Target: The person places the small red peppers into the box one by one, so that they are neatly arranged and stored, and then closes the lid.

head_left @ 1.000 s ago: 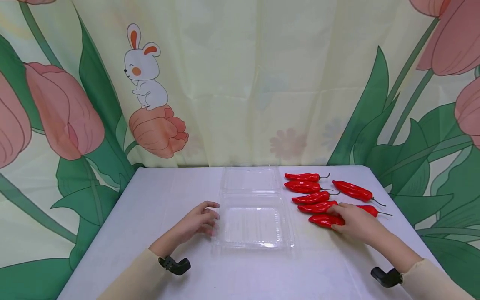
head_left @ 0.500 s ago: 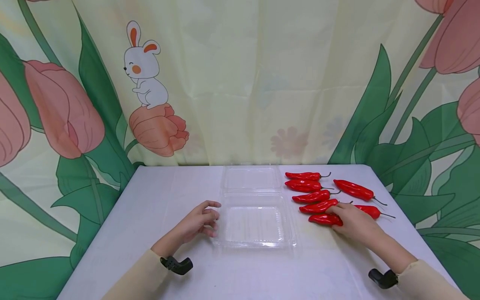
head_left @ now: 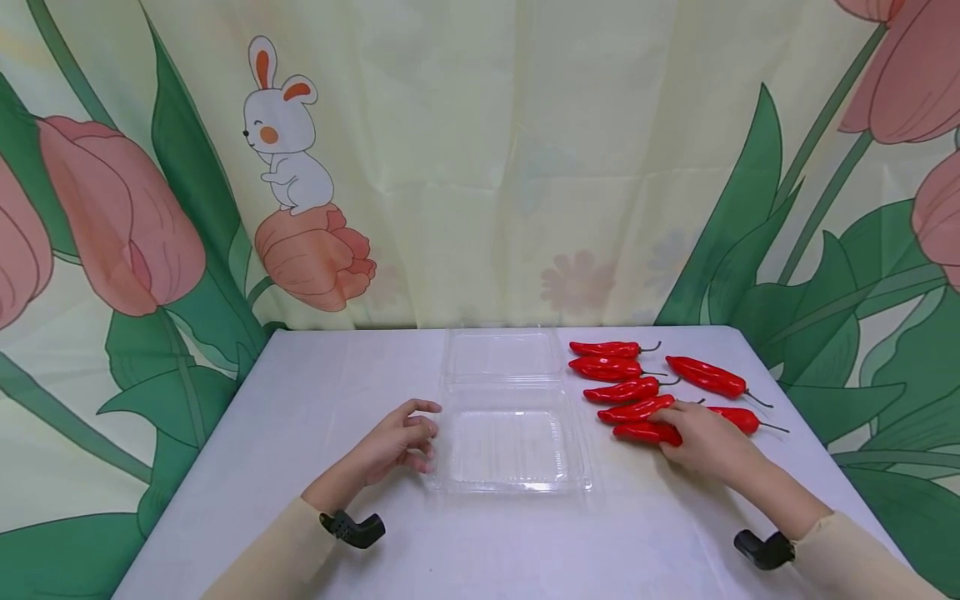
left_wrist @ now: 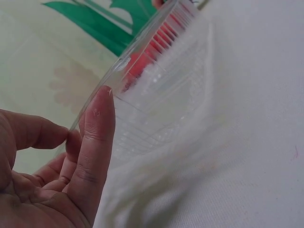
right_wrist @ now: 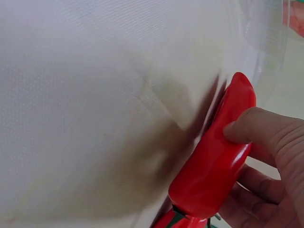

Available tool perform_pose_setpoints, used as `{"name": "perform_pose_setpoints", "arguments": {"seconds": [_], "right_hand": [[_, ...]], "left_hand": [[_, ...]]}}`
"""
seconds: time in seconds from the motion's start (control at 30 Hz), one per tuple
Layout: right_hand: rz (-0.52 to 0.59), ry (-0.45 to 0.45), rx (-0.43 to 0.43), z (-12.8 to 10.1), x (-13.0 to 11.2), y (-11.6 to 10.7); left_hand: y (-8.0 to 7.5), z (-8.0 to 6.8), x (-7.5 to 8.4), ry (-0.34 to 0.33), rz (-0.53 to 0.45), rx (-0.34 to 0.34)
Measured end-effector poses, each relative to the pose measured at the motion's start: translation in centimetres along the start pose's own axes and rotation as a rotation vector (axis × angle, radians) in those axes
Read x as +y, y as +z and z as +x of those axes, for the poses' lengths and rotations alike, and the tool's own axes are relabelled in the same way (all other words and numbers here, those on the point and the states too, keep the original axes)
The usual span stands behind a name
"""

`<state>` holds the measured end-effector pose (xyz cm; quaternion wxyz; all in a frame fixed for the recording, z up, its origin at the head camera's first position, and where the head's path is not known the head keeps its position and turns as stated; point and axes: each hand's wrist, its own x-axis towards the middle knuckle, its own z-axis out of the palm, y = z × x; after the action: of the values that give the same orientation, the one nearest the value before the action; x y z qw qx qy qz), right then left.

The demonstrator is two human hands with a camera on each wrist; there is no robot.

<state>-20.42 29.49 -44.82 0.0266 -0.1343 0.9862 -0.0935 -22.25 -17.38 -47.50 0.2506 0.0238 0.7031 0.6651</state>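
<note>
Pepper, the red one nearest the person, lies on the table just to the right of the clear tray, and the right hand has its fingers curled around it. To lift it well, I think the grip should stay near the middle, so it does not tip. The left hand rests loosely curled, fingertips touching the tray's left rim, holding nothing, and it should steady the light tray.
</note>
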Motion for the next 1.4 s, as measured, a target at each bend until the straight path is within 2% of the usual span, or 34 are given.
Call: {"name": "perform_pose_setpoints", "arguments": {"seconds": [0.27,0.5,0.8,1.1,1.4], "right_hand": [[0.086,0.015,0.005,0.4,-0.3,-0.5],[0.125,0.002,0.020,0.4,-1.2,-0.9],[0.179,0.029,0.033,0.5,-2.3,-1.5],[0.212,-0.035,0.076,0.4,-2.6,-2.3],[0.216,-0.057,0.128,0.1,-3.6,-3.4]], "left_hand": [[0.1,-0.1,0.2,-0.001,-0.001,-0.005],[0.1,0.0,0.1,-0.003,0.012,0.001],[0.1,0.2,0.0,-0.002,0.023,-0.005],[0.1,0.3,0.1,0.001,0.031,-0.006],[0.2,0.3,0.0,0.003,0.032,0.006]]}}
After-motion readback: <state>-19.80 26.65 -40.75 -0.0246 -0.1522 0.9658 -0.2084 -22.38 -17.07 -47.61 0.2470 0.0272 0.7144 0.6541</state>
